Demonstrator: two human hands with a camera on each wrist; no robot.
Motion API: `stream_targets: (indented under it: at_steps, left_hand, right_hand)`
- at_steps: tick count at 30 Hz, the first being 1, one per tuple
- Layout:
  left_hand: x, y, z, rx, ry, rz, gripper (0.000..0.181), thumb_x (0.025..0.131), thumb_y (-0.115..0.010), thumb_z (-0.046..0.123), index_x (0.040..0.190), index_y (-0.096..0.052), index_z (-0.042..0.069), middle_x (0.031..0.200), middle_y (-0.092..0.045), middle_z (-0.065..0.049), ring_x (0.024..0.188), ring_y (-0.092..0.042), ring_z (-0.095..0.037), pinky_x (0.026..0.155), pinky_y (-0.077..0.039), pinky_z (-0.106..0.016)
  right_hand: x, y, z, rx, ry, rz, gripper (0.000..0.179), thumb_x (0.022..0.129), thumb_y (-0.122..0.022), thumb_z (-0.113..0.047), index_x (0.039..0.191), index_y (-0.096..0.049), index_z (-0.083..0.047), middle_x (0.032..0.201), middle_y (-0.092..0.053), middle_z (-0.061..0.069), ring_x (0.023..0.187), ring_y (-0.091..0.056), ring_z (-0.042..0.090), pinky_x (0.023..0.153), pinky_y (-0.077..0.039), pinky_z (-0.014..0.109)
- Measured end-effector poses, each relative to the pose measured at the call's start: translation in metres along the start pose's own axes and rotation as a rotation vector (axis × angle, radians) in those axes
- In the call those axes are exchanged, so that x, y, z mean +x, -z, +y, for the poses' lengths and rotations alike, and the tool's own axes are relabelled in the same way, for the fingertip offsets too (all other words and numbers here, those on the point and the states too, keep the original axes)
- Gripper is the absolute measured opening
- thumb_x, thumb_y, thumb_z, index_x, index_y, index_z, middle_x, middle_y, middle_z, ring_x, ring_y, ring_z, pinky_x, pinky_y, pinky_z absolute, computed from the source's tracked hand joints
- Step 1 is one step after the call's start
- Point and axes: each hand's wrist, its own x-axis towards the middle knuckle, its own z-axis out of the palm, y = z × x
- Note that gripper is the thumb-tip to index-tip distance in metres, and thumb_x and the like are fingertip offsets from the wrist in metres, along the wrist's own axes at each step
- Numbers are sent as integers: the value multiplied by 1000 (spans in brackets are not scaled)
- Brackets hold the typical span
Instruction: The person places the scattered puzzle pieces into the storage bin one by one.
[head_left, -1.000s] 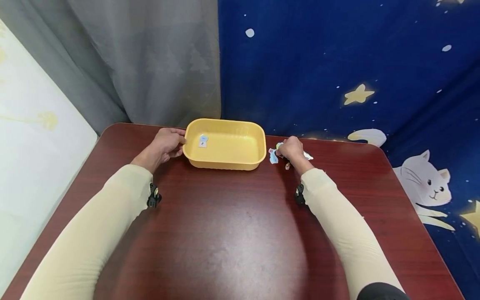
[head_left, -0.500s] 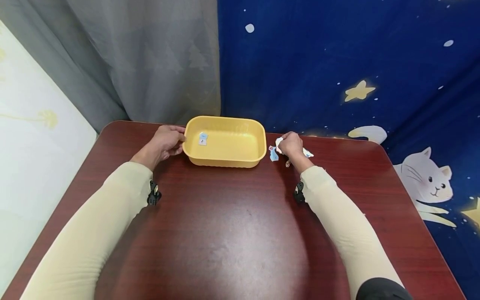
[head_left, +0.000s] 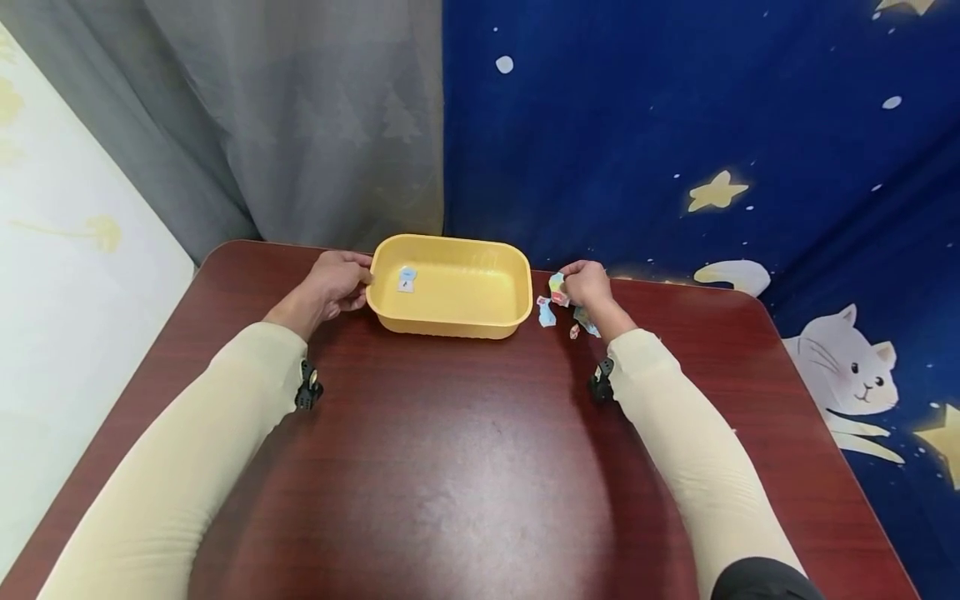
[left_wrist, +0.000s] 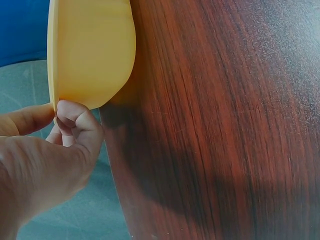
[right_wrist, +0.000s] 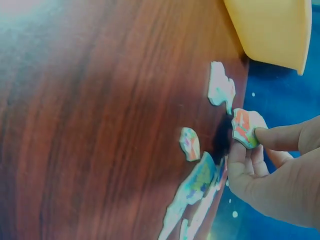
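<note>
My left hand (head_left: 333, 283) pinches the left end of the rim of a yellow plastic basin (head_left: 450, 323); in the left wrist view, thumb and fingers close on the basin's rim (left_wrist: 52, 60). Right of the basin, my right hand (head_left: 588, 285) pinches a small, flat, irregular puzzle piece (right_wrist: 246, 127) with orange, yellow and green print. Below it on the table lie a pale blue piece (head_left: 547, 312), a small oval piece (right_wrist: 190, 144) and some longer pieces (right_wrist: 192, 182), partly overlapping. Inside the basin, a blue-and-white piece (head_left: 406, 281) lies at the left end.
The dark red-brown wooden table (head_left: 450, 458) has its back edge just behind the basin and the pieces. A grey curtain (head_left: 337, 125) and a blue star-printed curtain (head_left: 600, 125) hang behind it. A white wall panel (head_left: 75, 292) borders the left.
My right hand drew back slightly from the pieces, and the colourful puzzle piece now shows between its fingers. The longer pieces show nearer the wrist. My left hand stays on the basin's rim.
</note>
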Motion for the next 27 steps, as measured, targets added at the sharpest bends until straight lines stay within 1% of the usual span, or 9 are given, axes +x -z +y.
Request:
stream_targets:
  at_steps: [4, 6, 9, 12, 13, 19, 22, 25, 27]
  left_hand:
    - [1, -1, -1, 6, 7, -6, 45, 97, -49, 7, 142, -44, 5, 88, -52, -7, 56, -50, -10, 53, -50, -19]
    - [1, -2, -2, 8, 5, -5, 45, 97, -49, 6, 142, -45, 5, 90, -52, -8, 56, -50, -10, 52, -49, -19]
    - [0, -1, -4, 11, 3, -1, 45, 97, -48, 6, 141, -45, 5, 92, -52, -9, 56, -49, -9, 52, -49, -19]
    - [0, 1, -6, 9, -7, 3, 45, 97, -48, 6, 141, -44, 5, 87, -53, -8, 54, -50, -9, 51, -49, -19]
    - [0, 2, -6, 9, -8, 2, 45, 97, -48, 6, 141, -44, 5, 86, -54, -8, 54, -50, -9, 51, -49, -19]
    - [1, 1, -3, 13, -20, -1, 46, 97, -49, 7, 142, -44, 5, 83, -54, -7, 55, -51, -9, 51, -50, -19]
    - [2, 1, -3, 11, -26, 1, 46, 97, -49, 7, 142, -44, 5, 81, -54, -6, 54, -50, -9, 50, -49, -19]
    - [2, 1, -4, 7, -29, 4, 45, 96, -49, 6, 141, -45, 4, 81, -54, -6, 53, -50, -9, 50, -49, -19]
    - [2, 1, -4, 3, -31, 5, 45, 96, -49, 6, 141, -45, 4, 81, -54, -6, 53, -50, -9, 49, -49, -19]
  right_hand:
    - [3, 8, 1, 69, -8, -44, 30, 90, -56, -2, 119, -65, -4, 108, -59, 10, 73, -52, 15, 56, -43, 22]
    - [3, 12, 0, 119, -1, -64, 31, 90, -55, 0, 120, -65, -4, 98, -57, 8, 61, -48, 12, 52, -42, 23]
    - [3, 18, -3, 177, 34, -97, 33, 90, -57, 1, 121, -65, -4, 89, -56, 4, 53, -46, 10, 53, -46, 25]
    - [2, 21, -8, 208, 69, -125, 33, 89, -59, 1, 120, -66, -4, 82, -56, 3, 51, -47, 10, 54, -49, 26]
    - [2, 23, -10, 216, 75, -137, 33, 89, -59, 1, 121, -65, -4, 83, -56, 2, 51, -48, 10, 54, -50, 26]
    - [-1, 31, -22, 300, 56, -197, 34, 89, -58, 2, 122, -63, -5, 71, -53, 2, 45, -45, 12, 49, -49, 25]
    - [-5, 33, -27, 332, 61, -222, 34, 89, -57, 2, 122, -63, -6, 63, -51, 1, 43, -42, 13, 46, -45, 26]
    - [-10, 33, -33, 332, 76, -235, 33, 90, -58, 0, 122, -63, -8, 65, -52, 2, 44, -42, 14, 44, -42, 27]
    - [-12, 33, -37, 308, 88, -234, 33, 90, -59, -2, 122, -63, -10, 71, -55, 3, 47, -45, 15, 46, -43, 27]
